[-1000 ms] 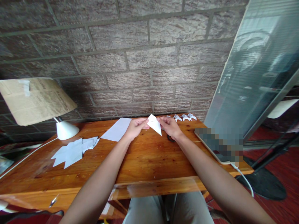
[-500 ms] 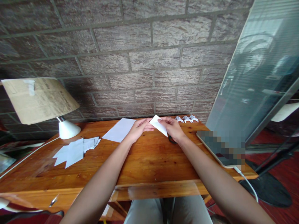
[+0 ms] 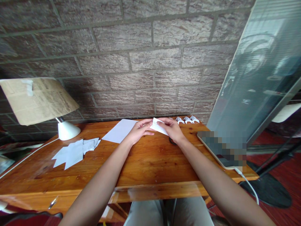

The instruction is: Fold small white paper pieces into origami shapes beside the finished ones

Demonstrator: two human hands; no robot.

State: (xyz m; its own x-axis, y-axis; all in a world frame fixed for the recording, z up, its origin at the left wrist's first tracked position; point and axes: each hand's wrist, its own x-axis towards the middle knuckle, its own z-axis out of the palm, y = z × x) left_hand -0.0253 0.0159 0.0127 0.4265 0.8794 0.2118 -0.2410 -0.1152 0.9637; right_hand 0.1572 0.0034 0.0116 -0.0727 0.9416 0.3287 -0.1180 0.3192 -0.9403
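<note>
Between my two hands, raised just over the wooden table (image 3: 150,166), is a small folded piece of white paper (image 3: 160,127). My left hand (image 3: 140,130) pinches its left corner between thumb and fingers, the lower fingers stretching out beneath. On the other side my right hand (image 3: 172,128) grips the paper, thumb on top and fingers behind. A dark, partly hidden object (image 3: 172,141) lies under my right wrist. Left of my left hand lies a larger white sheet (image 3: 119,131). Several small folded paper shapes (image 3: 187,120) stand in a row right of my right hand.
A lamp (image 3: 68,130) with a paper shade stands at the left, its white cord running off the table. Loose cut papers (image 3: 74,152) lie before it. At the right edge a tablet (image 3: 221,150) has a white cable plugged in. A brick wall (image 3: 141,78) rises behind.
My left hand has shifted further onto the paper, its thumb now over the left corner. The paper has turned slightly and looks flatter and more folded. The right hand keeps its hold.
</note>
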